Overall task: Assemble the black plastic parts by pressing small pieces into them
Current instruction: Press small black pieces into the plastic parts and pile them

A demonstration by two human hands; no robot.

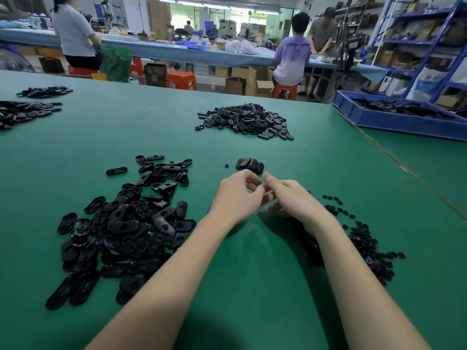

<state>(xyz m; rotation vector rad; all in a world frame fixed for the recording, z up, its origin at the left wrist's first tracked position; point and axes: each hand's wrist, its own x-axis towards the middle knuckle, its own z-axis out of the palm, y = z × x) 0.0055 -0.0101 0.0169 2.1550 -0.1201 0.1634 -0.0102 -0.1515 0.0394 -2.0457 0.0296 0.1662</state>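
Note:
My left hand (237, 198) and my right hand (294, 198) meet fingertip to fingertip just above the green table (252, 261), fingers curled inward. Whatever sits between the fingers is hidden. A big heap of black oval plastic parts (121, 228) lies left of my left forearm. Small black ring-like pieces (366, 246) are heaped to the right, partly under my right forearm. A short row of black parts (250, 164) lies just beyond my fingertips, with one tiny piece (226, 165) beside it.
Another pile of black ovals (246, 121) lies farther back at centre, and more piles (22, 112) at the far left. A blue tray (394, 117) of black parts stands at the back right. People work at a long bench behind.

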